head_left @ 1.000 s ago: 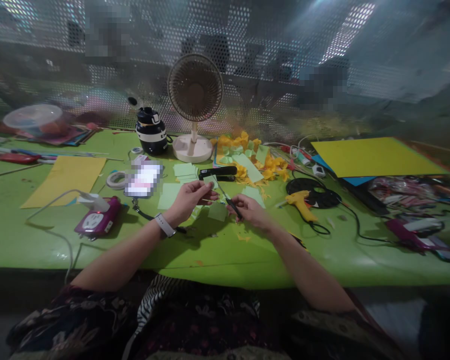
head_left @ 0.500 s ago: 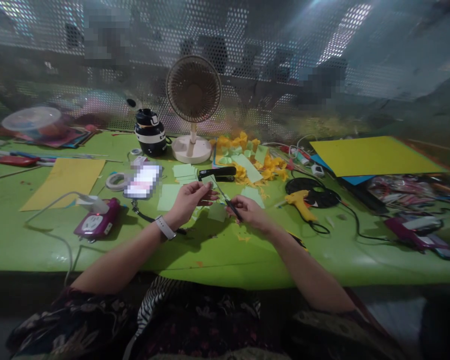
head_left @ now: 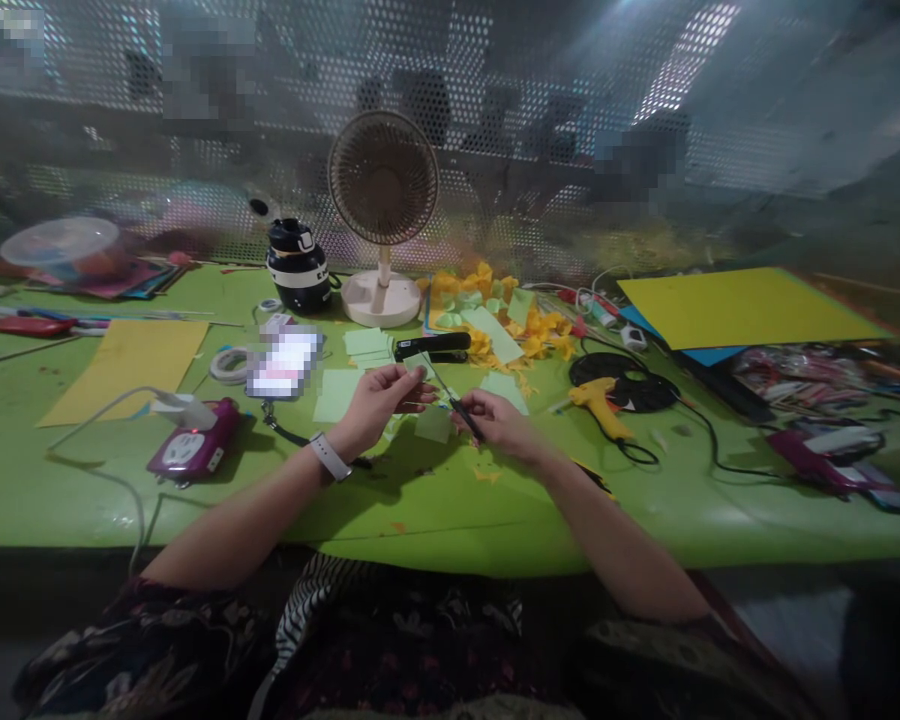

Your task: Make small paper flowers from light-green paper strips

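My left hand (head_left: 388,398) pinches a small piece of pale green paper (head_left: 418,362) between thumb and fingertips. A pair of scissors (head_left: 465,418) with dark handles is in my right hand (head_left: 497,422), its thin blades pointing up and left beside the paper. The exact edge where blades and paper meet is too small to make out. Just beyond my hands lies a black stapler (head_left: 433,347). Green paper squares (head_left: 335,393) and small scraps lie under and around my hands. Behind them is a pile of yellow crinkled paper pieces (head_left: 557,330) with green ones on top.
At left are a lit phone (head_left: 285,362), a tape roll (head_left: 231,366) and a purple power strip (head_left: 193,447). A fan (head_left: 382,300) and a dark bottle (head_left: 298,275) stand at the back. To the right lie a yellow glue gun (head_left: 601,405) and yellow sheets (head_left: 750,308).
The view has shifted very slightly. Both hands keep almost the same pose, with the paper and scissors still held.
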Demonstrator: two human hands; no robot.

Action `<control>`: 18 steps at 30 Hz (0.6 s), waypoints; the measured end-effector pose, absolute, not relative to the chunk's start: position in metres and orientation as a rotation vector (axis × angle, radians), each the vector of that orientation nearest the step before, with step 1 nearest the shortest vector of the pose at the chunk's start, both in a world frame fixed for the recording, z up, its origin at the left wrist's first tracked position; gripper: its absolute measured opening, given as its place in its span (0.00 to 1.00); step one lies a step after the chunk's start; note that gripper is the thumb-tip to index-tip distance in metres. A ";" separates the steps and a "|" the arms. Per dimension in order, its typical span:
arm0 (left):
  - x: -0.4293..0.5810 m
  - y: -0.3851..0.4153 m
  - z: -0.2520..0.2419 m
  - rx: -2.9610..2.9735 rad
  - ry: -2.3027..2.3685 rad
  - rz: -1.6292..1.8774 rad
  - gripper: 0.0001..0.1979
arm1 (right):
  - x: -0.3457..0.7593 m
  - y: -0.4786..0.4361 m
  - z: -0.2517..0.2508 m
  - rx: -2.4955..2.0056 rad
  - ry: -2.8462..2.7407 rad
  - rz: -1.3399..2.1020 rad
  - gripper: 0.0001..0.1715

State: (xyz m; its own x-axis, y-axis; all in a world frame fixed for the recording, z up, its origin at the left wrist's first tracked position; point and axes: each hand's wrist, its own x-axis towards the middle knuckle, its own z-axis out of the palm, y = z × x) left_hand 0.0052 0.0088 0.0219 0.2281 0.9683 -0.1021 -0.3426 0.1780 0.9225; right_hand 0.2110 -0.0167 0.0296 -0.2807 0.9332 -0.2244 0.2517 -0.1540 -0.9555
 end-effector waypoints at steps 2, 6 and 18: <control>0.005 0.008 0.022 0.929 0.860 1.107 0.22 | 0.211 -0.017 0.030 -1.378 -1.527 1.466 0.27; 0.006 0.008 0.023 0.928 0.872 1.099 0.22 | 0.212 -0.016 0.026 -1.356 -1.533 1.458 0.28; 0.007 0.009 0.022 0.876 0.873 1.095 0.20 | 0.209 -0.018 0.030 -1.358 -1.543 1.378 0.29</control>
State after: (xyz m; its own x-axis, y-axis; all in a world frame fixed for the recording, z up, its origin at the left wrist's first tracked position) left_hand 0.0068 0.0089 0.0222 0.2232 0.9636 -0.1470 -0.3581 0.2213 0.9071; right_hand 0.2085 -0.0175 0.0300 -0.2480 0.9554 -0.1605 0.2667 -0.0919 -0.9594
